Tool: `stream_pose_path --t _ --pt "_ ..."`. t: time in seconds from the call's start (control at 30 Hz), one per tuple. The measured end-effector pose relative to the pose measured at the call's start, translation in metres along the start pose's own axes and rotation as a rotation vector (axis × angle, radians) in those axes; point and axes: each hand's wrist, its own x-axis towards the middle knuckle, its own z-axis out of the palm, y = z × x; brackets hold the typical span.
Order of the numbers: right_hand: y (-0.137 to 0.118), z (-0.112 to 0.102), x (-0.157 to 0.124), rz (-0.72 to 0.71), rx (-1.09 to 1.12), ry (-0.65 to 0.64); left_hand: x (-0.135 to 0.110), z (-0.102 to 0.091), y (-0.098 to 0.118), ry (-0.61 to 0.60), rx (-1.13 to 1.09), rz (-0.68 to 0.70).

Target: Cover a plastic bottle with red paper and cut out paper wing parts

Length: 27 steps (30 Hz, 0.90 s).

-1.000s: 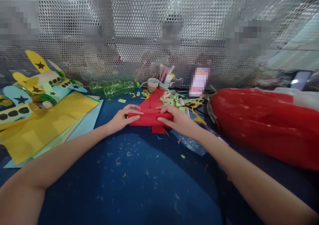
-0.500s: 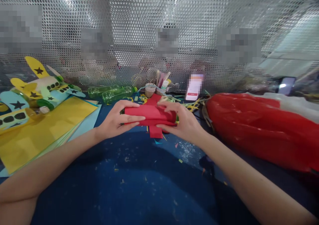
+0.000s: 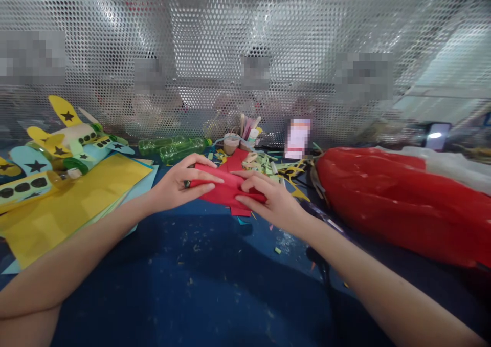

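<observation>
Between my hands, above the blue table [image 3: 184, 280], is a green plastic bottle wrapped in red paper [image 3: 222, 183]. Most of the bottle is covered; a dark green bit shows at its left end. My left hand [image 3: 184, 183] is closed around that end, thumb below and fingers over the top. At the other end my right hand [image 3: 264, 193] pinches the paper, its fingers curled over the edge. Behind and beneath the roll lie red paper strips [image 3: 236, 158], partly hidden by it.
Paper-covered bottle planes [image 3: 69, 137] and stacked coloured sheets [image 3: 76, 203] occupy the left. Two green bottles [image 3: 184, 150], cups with sticks [image 3: 245, 139], paper scraps [image 3: 264, 163] and a phone [image 3: 298, 139] are along the perforated metal wall. A red plastic bag [image 3: 376, 203] lies right.
The wrapped bottle has tilted, its right end dropping. My right hand has shifted left and down along the paper, and the green at the right end is now out of sight.
</observation>
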Motion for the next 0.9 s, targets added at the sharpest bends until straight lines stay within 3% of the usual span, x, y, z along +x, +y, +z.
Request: stream_pose_path --t 0.1,0.2,0.27,0.4,0.53,0.7,0.8,0.9 --pt "-0.005 0.004 -0.001 0.087 0.048 0.057 0.001 0.005 -0.002 0.152 -0.206 -0.154" --pt "-0.009 0.009 -0.001 0.205 0.075 0.172 0.000 0.022 -0.002 0.356 -0.610 -0.375" --pt "-0.011 0.013 -0.002 0.286 0.113 0.262 -0.001 0.040 0.002 0.388 -0.864 -0.509" --pt "-0.019 0.025 -0.003 0.422 0.277 0.337 0.006 0.073 0.021 0.363 -1.177 -0.622" --pt "-0.028 0.038 -0.007 0.434 0.387 0.423 0.022 0.088 0.034 0.483 -1.173 -0.658" --pt "-0.031 0.051 -0.012 0.450 0.452 0.451 0.033 0.092 0.033 0.634 -1.112 -0.702" --pt "-0.032 0.052 -0.012 0.510 0.564 0.441 0.033 0.092 0.028 0.648 -1.093 -0.728" --pt "-0.032 0.049 -0.009 0.567 0.735 0.428 0.032 0.089 0.022 0.589 -1.126 -0.734"
